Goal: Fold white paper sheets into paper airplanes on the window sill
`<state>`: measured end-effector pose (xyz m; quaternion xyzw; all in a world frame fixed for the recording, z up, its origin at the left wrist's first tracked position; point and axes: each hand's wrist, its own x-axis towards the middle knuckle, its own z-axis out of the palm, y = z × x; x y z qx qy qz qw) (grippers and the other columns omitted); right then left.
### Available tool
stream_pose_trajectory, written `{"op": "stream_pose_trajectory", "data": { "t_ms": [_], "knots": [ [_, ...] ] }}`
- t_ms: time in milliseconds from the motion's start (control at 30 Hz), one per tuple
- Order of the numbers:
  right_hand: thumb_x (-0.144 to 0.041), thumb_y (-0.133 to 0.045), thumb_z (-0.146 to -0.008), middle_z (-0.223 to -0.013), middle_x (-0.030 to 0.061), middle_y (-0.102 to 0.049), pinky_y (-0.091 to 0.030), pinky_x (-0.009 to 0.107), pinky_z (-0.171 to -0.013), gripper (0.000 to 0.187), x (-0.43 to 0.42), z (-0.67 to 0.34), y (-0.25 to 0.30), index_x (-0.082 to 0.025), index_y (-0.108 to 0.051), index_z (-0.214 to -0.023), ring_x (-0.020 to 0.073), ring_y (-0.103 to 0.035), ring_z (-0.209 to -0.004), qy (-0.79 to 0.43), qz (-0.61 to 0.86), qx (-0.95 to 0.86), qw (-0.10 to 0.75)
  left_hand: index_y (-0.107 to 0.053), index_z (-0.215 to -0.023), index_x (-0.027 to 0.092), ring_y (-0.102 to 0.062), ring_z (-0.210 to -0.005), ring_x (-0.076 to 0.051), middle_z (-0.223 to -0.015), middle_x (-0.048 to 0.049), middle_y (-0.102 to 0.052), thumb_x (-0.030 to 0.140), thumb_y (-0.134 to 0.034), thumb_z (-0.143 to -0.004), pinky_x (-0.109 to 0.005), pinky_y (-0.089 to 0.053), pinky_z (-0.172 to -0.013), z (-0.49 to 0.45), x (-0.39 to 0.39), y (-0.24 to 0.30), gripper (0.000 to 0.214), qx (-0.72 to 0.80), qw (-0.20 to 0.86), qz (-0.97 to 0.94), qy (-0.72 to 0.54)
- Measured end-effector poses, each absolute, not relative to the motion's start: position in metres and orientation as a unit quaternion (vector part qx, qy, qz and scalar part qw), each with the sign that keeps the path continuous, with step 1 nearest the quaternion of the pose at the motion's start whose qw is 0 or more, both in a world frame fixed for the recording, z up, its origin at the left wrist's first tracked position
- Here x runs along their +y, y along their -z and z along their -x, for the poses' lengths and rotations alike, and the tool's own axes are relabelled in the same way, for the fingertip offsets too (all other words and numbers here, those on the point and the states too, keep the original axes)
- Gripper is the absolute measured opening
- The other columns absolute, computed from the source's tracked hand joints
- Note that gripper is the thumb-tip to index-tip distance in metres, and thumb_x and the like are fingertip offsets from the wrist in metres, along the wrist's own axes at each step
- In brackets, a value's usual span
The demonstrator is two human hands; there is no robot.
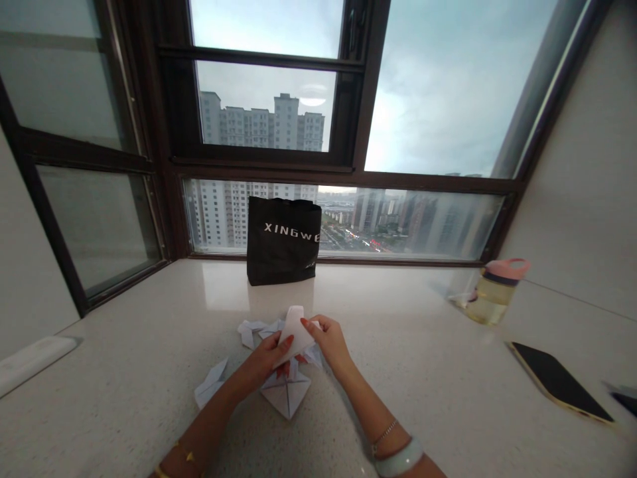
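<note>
Between my hands is a sheet of white folded paper (295, 332), raised over the counter. My left hand (271, 355) pinches its lower left side, with thumb on top and fingers underneath. At its right edge, my right hand (326, 335) grips the paper between thumb and fingers. Below them lies a folded paper square (287, 395) with creases meeting at its middle. Another folded paper piece (211, 383) rests left of my left forearm. Behind my hands are more folded paper pieces (249, 330), partly hidden by the held sheet.
A black bag (283, 242) with white lettering stands by the window. On the right are a bottle with a pink lid (492, 292) and a dark tablet-like device (561, 380). A long white object (34, 362) lies at the left edge of the pale counter (149, 411).
</note>
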<state>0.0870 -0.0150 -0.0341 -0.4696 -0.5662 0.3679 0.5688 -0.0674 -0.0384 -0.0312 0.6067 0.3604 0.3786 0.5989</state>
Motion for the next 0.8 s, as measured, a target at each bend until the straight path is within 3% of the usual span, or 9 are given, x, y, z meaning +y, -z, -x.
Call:
{"op": "stream_pose_trajectory", "data": {
  "t_ms": [133, 367, 667, 800],
  "knots": [
    [-0.047, -0.062, -0.062, -0.048, -0.0025, -0.054, -0.034, 0.022, -0.044, 0.031, -0.024, -0.077, 0.028, -0.016, -0.06, -0.057, 0.0102, -0.045, -0.046, -0.364, 0.449, -0.583, 0.572, -0.055, -0.078, 0.011, -0.036, -0.032, -0.005, -0.048, -0.0009, -0.056, 0.065, -0.039, -0.071, -0.018, -0.021, -0.033, 0.069, -0.043, 0.029, 0.057, 0.351, 0.646, -0.586, -0.34],
    [-0.052, -0.06, -0.062, -0.044, -0.0049, -0.05, -0.029, 0.02, -0.033, 0.036, -0.032, -0.069, 0.026, -0.016, -0.056, -0.06, 0.0078, -0.041, -0.035, -0.417, 0.426, -0.586, 0.549, -0.056, -0.09, 0.011, -0.02, -0.028, 0.0, -0.048, 0.0017, -0.054, 0.068, -0.038, -0.069, -0.019, -0.009, -0.033, 0.077, -0.041, 0.029, 0.064, 0.315, 0.707, -0.574, -0.269],
    [-0.046, -0.06, -0.065, -0.052, -0.0025, -0.054, -0.035, 0.022, -0.047, 0.031, -0.03, -0.071, 0.027, -0.015, -0.061, -0.06, 0.0096, -0.045, -0.05, -0.34, 0.437, -0.624, 0.552, -0.052, -0.101, 0.012, -0.016, -0.031, -0.002, -0.042, 0.0072, -0.042, 0.07, -0.029, -0.071, -0.022, -0.009, -0.038, 0.078, -0.044, 0.028, 0.069, 0.393, 0.681, -0.573, -0.232],
    [-0.045, -0.062, -0.064, -0.056, -0.0016, -0.056, -0.035, 0.023, -0.051, 0.029, -0.026, -0.072, 0.029, -0.015, -0.061, -0.062, 0.0103, -0.047, -0.053, -0.366, 0.429, -0.617, 0.549, -0.061, -0.079, 0.009, -0.016, -0.031, -0.002, -0.036, 0.0074, -0.033, 0.072, -0.027, -0.07, -0.023, -0.008, -0.037, 0.078, -0.043, 0.024, 0.072, 0.375, 0.649, -0.624, -0.22]
  ]
}}
